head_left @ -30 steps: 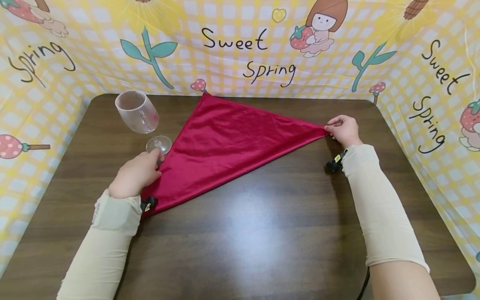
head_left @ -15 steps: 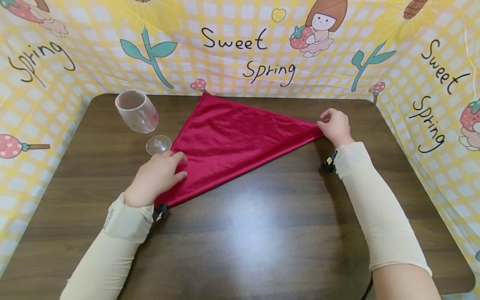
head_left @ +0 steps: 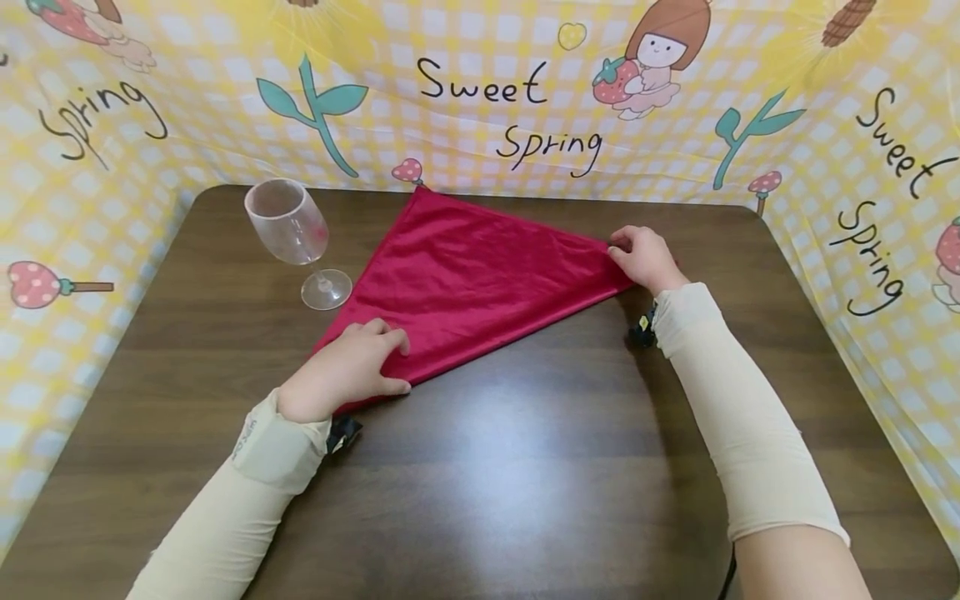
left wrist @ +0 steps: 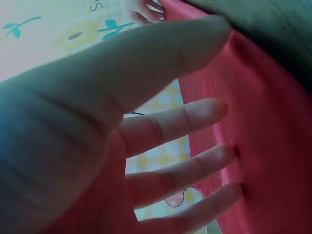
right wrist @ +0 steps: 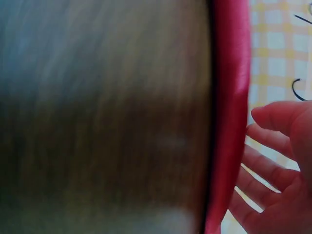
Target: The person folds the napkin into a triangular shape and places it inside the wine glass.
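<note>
A red satiny cloth (head_left: 480,275), folded into a triangle, lies on the table with its long folded edge toward me. Over its left corner spreads my left hand (head_left: 348,371), fingers parted and thumb near the folded edge. The left wrist view shows the fingertips (left wrist: 229,151) right at the cloth, nothing gripped. My right hand (head_left: 647,258) is at the cloth's right corner, covering it. In the right wrist view its loosely bent fingers (right wrist: 265,163) stand beside the cloth's edge, thumb apart from them.
A clear wine glass (head_left: 288,225) stands upright on its foot at the back left, close to the cloth's left edge. The brown wooden table (head_left: 495,500) is walled on three sides by a printed checked curtain (head_left: 465,150).
My left hand has moved away from the glass's foot, rightward and nearer onto the cloth. My right hand has let go of the corner tip and slid left over it.
</note>
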The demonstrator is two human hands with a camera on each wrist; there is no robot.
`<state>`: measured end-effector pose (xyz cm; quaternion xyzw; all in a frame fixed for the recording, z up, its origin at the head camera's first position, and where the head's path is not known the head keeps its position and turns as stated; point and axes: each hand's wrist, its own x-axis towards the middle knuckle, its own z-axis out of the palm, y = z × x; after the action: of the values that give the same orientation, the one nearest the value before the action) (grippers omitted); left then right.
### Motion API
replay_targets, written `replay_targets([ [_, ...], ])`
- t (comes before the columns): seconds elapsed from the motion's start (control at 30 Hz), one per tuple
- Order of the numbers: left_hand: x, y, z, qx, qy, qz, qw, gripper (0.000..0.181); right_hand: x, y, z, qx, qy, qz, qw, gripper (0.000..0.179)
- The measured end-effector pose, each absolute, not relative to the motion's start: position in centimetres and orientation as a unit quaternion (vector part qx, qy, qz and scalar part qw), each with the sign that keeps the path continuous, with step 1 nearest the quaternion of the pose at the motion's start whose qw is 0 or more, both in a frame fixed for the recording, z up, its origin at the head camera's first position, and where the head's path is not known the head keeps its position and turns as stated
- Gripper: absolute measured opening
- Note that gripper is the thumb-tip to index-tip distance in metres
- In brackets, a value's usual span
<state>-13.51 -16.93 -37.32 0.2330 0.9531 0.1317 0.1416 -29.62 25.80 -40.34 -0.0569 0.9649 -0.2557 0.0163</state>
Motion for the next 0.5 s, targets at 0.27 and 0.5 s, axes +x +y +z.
replay_targets([
  [0.27,-13.39,-16.50,-37.94,0.236,0.958,0.107,0.119,0.031,-29.84,25.45,-40.75,-0.079,0.978,-0.191,0.033,0.031],
  [0.5,-13.24,-16.30,-38.19,0.235,0.961,0.095,0.108,0.022,-29.71,25.45,-40.62,-0.053,0.979,-0.188,0.051,0.023],
])
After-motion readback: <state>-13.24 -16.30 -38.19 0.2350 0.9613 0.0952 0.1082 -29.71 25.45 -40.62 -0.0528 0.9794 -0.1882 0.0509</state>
